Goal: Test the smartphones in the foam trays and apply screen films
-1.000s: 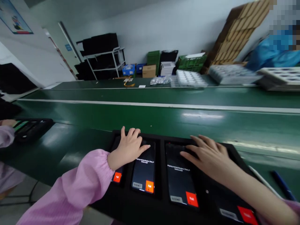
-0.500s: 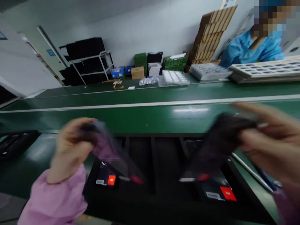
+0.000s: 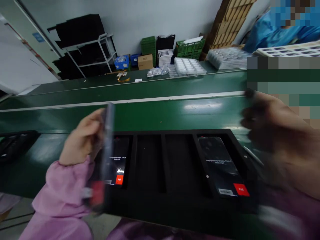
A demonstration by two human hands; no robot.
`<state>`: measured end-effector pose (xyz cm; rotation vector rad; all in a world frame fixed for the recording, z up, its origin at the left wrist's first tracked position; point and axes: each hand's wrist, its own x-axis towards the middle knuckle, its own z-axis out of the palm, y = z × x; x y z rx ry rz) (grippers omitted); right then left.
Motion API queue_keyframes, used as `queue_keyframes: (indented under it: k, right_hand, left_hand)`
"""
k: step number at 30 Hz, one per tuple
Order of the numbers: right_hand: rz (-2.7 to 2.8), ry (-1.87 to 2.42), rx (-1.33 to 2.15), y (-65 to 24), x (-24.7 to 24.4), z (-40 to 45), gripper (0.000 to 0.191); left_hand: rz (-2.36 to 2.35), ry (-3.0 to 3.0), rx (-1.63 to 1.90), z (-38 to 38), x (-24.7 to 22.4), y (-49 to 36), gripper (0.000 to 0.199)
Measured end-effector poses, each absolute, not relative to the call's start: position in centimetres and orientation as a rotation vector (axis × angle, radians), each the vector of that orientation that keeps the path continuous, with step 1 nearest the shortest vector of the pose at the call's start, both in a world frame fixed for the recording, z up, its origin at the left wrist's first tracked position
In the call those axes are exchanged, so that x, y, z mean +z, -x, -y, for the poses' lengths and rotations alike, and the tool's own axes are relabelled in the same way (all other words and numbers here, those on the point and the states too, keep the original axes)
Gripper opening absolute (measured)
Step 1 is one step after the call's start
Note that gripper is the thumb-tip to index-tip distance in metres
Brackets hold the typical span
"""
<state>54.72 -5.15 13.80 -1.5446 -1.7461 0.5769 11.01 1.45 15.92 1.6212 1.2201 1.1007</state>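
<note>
My left hand grips a smartphone by its upper part, turned nearly edge-on, with a red patch showing low on its screen. At the right, my blurred right hand is closed around another dark smartphone, whose outline is smeared by motion. Between and below the hands lies a black compartment tray. Its left compartment holds a phone with a red "Fail" box, partly behind the held phone. A second phone, also showing "Fail", lies in the right compartment. The two middle compartments hold no phone.
A green bench crosses the view with a pale strip along it. Another black tray is at far left. Clear plastic trays, a plastic bag and stacked trays stand across the bench. A person in blue sits behind.
Both hands have moved apart from over the tray with their phones, left hand to the left, right hand to the right. The middle compartments and both lying phones show more plainly.
</note>
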Motion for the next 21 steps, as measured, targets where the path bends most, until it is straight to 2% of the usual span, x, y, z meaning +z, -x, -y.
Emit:
queue_keyframes:
  k: [1,2,3,5,7,10,13,18,21]
  right_hand:
    - [1.733,1.521,0.652,-54.0,13.5,4.2,0.069]
    - [1.735,1.496,0.739,-53.2,13.0,3.3,0.073]
    - [1.758,1.473,0.828,-52.4,12.5,2.6,0.074]
    - [1.869,1.436,0.95,-51.1,11.0,1.6,0.067]
    - [1.988,1.421,0.922,-50.2,9.4,0.8,0.054]
    - [2.077,1.462,0.658,-49.5,7.7,0.1,0.036]
    - [2.054,1.512,0.417,-49.5,8.2,0.8,0.032]
    - [1.957,1.367,-0.184,-51.8,11.2,7.6,0.024]
    - [1.994,1.342,-0.226,-53.6,10.4,13.0,0.025]
  left_hand:
    - [-1.198,-1.641,1.008,-1.8,15.2,-12.0,0.054]
    - [-1.184,-1.661,0.934,-2.1,14.3,-12.9,0.048]
    - [-1.175,-1.685,0.871,-2.4,13.3,-13.7,0.054]
    - [-1.161,-1.751,0.745,-2.8,11.3,-15.1,0.058]
    - [-1.15,-1.844,0.61,-3.1,9.6,-16.1,0.054]
    - [-1.183,-2.041,0.474,-3.7,8.5,-17.0,0.047]
    - [-1.264,-2.229,0.468,-3.9,9.1,-17.2,0.042]
    - [-1.45,-2.691,0.784,0.0,11.7,-14.5,0.034]
    - [-1.54,-2.795,0.904,4.2,10.6,-10.2,0.029]
